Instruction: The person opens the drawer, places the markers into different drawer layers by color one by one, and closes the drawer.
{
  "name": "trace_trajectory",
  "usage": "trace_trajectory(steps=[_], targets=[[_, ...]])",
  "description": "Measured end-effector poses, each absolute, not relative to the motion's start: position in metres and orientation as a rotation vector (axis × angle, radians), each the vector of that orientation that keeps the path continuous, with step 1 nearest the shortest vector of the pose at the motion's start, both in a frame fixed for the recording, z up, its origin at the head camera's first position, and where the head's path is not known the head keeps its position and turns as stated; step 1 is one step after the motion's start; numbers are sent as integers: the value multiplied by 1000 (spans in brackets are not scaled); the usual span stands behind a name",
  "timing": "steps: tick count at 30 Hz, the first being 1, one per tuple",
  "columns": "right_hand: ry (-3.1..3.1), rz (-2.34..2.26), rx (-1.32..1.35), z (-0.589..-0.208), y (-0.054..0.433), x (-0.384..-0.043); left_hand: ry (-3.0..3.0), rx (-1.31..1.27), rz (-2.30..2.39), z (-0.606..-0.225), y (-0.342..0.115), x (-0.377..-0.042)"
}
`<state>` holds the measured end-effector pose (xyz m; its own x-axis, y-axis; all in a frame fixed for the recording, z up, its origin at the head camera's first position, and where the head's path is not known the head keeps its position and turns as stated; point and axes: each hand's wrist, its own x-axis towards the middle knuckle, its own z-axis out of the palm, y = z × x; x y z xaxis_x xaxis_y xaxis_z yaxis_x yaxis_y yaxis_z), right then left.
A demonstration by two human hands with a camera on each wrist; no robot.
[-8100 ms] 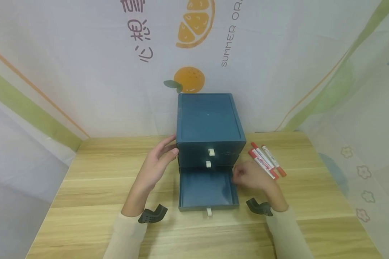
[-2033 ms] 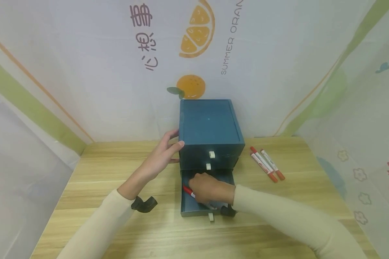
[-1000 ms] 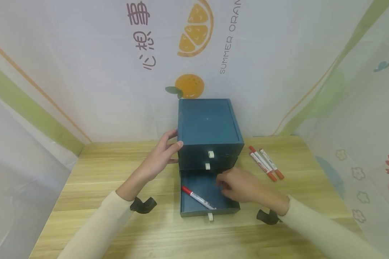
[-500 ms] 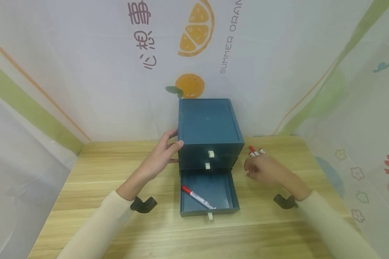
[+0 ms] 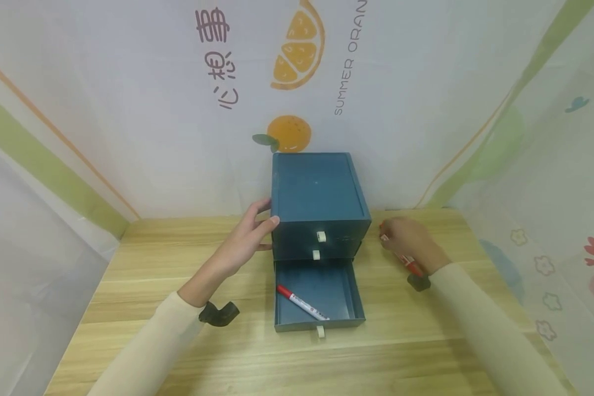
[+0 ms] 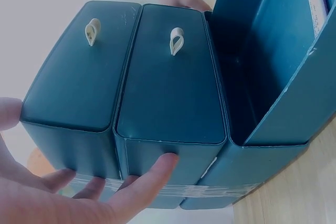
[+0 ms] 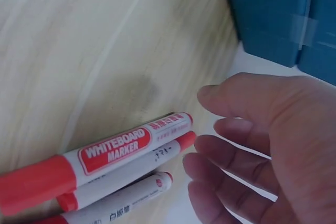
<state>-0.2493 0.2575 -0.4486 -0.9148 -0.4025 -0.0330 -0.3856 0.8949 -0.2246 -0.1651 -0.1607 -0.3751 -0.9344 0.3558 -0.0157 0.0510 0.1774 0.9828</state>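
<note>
A dark blue cabinet (image 5: 320, 187) stands at the back of the table, its bottom drawer (image 5: 322, 325) pulled out. One red-capped whiteboard marker (image 5: 303, 303) lies slantwise in that drawer. My left hand (image 5: 247, 236) rests against the cabinet's left side, thumb near the top front corner; in the left wrist view its fingertips touch the side wall. Over a group of red-and-white markers right of the cabinet is my right hand (image 5: 410, 241), covering most of them in the head view. The right wrist view shows its thumb and fingers parted, fingertips beside the ends of the whiteboard markers (image 7: 118, 148).
Two upper drawers with white pull tabs (image 6: 177, 40) are closed. Clear tape (image 6: 231, 190) runs along the cabinet's side. A printed white cloth (image 5: 178, 137) hangs behind the wooden table (image 5: 257, 363). A black wrist mount (image 5: 219, 313) juts from the left sleeve.
A marker now lies in the drawer, where none lay at first. My right hand has left the drawer and moved right and back to the markers. The left hand stays against the cabinet.
</note>
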Motion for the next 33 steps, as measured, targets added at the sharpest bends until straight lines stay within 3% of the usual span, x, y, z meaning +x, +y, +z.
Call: trace_trajectory(steps=[11,24,33], targets=[[2978,-94,-544,-459,242,-260,2243,399,1804,-376,-162,-165],[3020,-161,-437,-471,247,-262,2236,394,1810,-377,-161,-165],[3062,-159,-518,-472,251,-256,2229,402,1813,-376,-162,-165]])
